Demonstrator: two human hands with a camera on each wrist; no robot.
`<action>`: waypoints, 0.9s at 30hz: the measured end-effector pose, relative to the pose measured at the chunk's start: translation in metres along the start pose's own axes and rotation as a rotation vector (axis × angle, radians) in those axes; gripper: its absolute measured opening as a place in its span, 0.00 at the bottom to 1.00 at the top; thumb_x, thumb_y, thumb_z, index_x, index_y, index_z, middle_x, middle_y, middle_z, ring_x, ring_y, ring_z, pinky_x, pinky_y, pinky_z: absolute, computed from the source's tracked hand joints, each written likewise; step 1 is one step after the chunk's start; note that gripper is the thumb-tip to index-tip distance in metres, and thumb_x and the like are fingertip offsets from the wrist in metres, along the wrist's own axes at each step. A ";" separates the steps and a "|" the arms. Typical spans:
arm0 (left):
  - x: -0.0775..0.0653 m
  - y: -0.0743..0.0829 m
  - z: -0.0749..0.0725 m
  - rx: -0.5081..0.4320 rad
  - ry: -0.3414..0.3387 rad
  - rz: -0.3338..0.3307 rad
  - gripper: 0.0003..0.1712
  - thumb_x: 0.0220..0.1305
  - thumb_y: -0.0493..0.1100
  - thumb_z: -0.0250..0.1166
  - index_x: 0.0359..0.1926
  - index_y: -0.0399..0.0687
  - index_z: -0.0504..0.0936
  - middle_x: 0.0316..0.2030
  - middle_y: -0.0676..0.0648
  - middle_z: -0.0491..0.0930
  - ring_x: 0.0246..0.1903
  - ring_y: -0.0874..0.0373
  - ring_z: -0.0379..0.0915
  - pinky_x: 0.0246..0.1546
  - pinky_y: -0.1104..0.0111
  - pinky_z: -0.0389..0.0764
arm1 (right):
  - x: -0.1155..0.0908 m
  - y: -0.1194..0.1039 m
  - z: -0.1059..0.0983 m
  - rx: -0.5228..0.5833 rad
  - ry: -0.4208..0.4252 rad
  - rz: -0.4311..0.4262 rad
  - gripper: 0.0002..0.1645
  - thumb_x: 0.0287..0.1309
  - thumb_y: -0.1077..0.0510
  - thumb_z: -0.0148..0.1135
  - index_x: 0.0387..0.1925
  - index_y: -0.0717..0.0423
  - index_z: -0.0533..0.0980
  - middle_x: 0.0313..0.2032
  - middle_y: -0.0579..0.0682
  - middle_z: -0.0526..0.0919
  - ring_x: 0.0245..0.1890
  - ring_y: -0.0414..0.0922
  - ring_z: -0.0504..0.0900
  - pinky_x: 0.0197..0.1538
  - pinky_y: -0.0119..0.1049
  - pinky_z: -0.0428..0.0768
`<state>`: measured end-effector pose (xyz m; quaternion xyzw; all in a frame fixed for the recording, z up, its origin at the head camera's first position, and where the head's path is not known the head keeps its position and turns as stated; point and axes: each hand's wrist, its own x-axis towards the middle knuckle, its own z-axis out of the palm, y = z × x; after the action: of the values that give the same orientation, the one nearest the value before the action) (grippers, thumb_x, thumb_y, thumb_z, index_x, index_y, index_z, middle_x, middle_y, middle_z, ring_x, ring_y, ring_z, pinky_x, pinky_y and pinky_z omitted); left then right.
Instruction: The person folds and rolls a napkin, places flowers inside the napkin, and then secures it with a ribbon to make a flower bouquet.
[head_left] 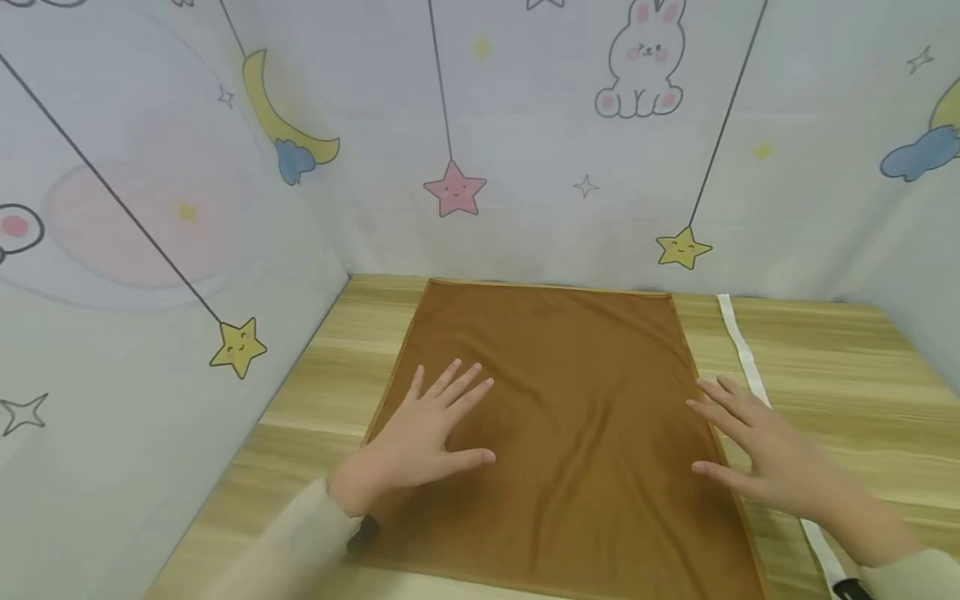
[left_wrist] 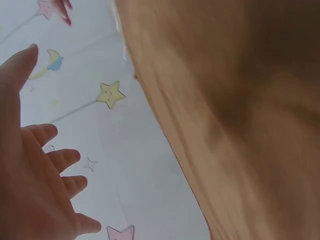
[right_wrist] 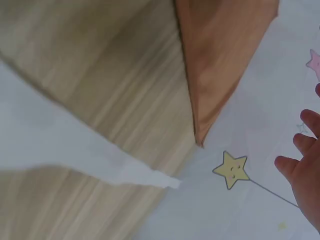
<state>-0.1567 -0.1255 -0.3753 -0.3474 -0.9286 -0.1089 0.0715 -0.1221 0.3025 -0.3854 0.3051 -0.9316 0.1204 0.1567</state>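
Observation:
A brown cloth point(head_left: 577, 358) lies spread over the wooden table, with soft wrinkles across its middle and near part. My left hand point(head_left: 427, 433) is over the cloth's left half, fingers straight and spread. Along the cloth's right edge is my right hand point(head_left: 783, 458), its fingers extended toward the middle. Both hold nothing. In the left wrist view the left palm point(left_wrist: 30, 185) appears apart from the cloth point(left_wrist: 200, 100). The right wrist view catches only part of the right hand point(right_wrist: 307, 175), with a corner of the cloth point(right_wrist: 220, 60) to its left.
A white strip point(head_left: 742, 350) runs along the wooden table point(head_left: 862, 383) right of the cloth, passing under the right hand and forearm. Pale curtains point(head_left: 555, 233) printed with stars, moons and a rabbit stand behind the table and at both sides. Dark bands point(head_left: 363, 533) circle the wrists.

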 end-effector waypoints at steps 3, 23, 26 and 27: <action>-0.003 0.013 0.000 -0.064 -0.014 0.035 0.46 0.53 0.74 0.46 0.68 0.60 0.50 0.69 0.56 0.45 0.68 0.54 0.37 0.62 0.45 0.35 | -0.006 -0.009 0.001 0.011 0.016 -0.024 0.41 0.39 0.44 0.70 0.58 0.47 0.67 0.62 0.49 0.63 0.63 0.44 0.59 0.59 0.15 0.47; -0.029 0.058 0.032 -0.332 -0.187 0.208 0.40 0.53 0.62 0.60 0.64 0.54 0.60 0.57 0.55 0.66 0.55 0.62 0.62 0.52 0.68 0.68 | -0.048 -0.042 0.022 0.267 -0.011 -0.203 0.31 0.36 0.50 0.73 0.47 0.46 0.73 0.46 0.39 0.72 0.44 0.33 0.70 0.50 0.14 0.59; -0.031 0.061 0.036 -0.331 -0.209 0.234 0.39 0.53 0.60 0.61 0.63 0.53 0.62 0.54 0.56 0.68 0.51 0.65 0.63 0.50 0.71 0.69 | -0.053 -0.041 0.023 0.293 -0.016 -0.234 0.30 0.36 0.49 0.73 0.46 0.45 0.73 0.44 0.37 0.71 0.42 0.32 0.70 0.48 0.15 0.60; -0.031 0.063 0.037 -0.329 -0.215 0.244 0.38 0.53 0.59 0.62 0.63 0.52 0.63 0.52 0.55 0.69 0.50 0.66 0.64 0.49 0.73 0.69 | -0.055 -0.040 0.024 0.308 -0.016 -0.246 0.29 0.36 0.50 0.73 0.45 0.46 0.74 0.44 0.37 0.71 0.42 0.32 0.70 0.48 0.15 0.60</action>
<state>-0.0945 -0.0894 -0.4079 -0.4739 -0.8516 -0.2119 -0.0728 -0.0613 0.2926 -0.4226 0.4380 -0.8591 0.2388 0.1142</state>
